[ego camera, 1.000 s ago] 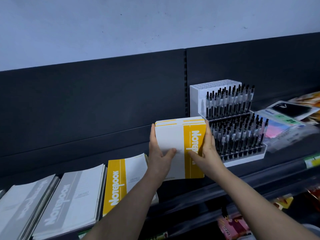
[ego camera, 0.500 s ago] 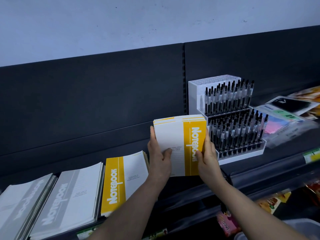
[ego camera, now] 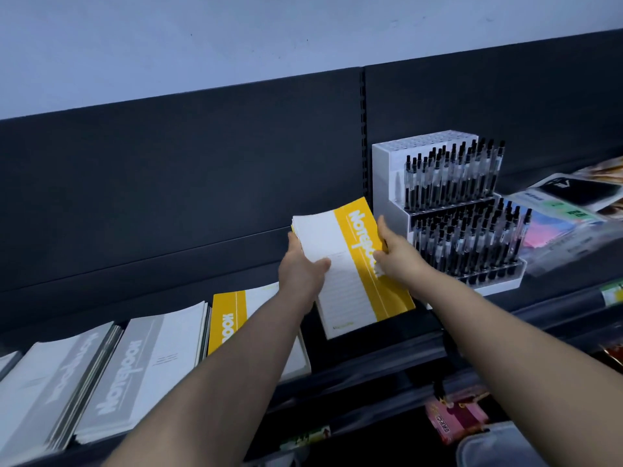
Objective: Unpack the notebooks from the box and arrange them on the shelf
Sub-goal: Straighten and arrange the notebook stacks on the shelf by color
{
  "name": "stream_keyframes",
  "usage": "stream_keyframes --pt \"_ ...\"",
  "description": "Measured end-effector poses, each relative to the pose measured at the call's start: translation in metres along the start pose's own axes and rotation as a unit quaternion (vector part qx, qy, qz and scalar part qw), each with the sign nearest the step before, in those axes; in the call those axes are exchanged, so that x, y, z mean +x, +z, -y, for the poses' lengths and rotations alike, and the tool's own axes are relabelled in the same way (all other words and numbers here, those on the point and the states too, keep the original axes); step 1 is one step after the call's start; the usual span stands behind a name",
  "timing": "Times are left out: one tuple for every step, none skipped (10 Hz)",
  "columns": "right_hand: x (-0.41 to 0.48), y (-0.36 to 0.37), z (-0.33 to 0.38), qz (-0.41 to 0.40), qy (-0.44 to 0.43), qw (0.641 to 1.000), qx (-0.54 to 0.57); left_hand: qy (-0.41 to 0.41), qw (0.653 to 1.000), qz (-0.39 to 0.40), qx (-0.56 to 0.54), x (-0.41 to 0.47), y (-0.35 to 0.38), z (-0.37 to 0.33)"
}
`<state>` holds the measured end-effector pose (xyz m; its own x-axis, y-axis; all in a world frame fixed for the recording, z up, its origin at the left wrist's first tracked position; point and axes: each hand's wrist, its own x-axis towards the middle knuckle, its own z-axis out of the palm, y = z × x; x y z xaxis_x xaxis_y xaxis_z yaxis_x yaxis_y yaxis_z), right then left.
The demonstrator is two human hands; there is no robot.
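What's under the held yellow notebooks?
Dark shelf shows below the yellow notebooks' lower edge. Both hands, left and right, grip the sides. The stack covers whatever lies beneath.

A stationery shop, by all signs. Dark slotted retail shelf (ego camera: 397,345) with price tag (ego camera: 612,293) on its front edge at 3 o'clock. Tiered white rack of pens (ego camera: 462,210) at 2 o'clock; stacks of identical notebooks (ego camera: 111,375) laid out at 8 o'clock.

notebook stacks (ego camera: 145,372) left on shelf (ego camera: 387,352), pen rack (ego camera: 451,214) right, held stack (ego camera: 350,264) between
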<state>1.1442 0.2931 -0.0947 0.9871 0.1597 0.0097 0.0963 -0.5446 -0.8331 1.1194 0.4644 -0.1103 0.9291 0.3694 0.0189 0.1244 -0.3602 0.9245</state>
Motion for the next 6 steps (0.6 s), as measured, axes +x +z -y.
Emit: stream_keyframes --pt "0.011 0.011 -0.009 0.054 0.055 0.991 -0.108 -0.041 0.998 0.015 0.052 0.003 0.004 0.017" --pt "0.012 0.021 -0.019 0.059 -0.039 0.804 -0.591 -0.062 0.993 0.028 0.092 0.0 0.01 0.03" --pt "-0.005 0.036 -0.024 0.096 0.073 0.917 -0.381 -0.061 0.989 0.036 0.133 -0.002 0.016 0.035" --pt "0.007 0.029 -0.033 0.013 0.137 0.989 -0.05 -0.052 0.985 0.037 0.159 -0.002 0.02 0.036" --pt "0.011 0.03 -0.039 0.05 0.141 0.981 -0.123 -0.055 0.981 0.03 0.181 -0.002 0.021 0.036" --pt "0.009 0.031 -0.038 0.074 0.135 0.974 -0.166 -0.068 0.976 0.028 0.203 -0.003 0.022 0.035"
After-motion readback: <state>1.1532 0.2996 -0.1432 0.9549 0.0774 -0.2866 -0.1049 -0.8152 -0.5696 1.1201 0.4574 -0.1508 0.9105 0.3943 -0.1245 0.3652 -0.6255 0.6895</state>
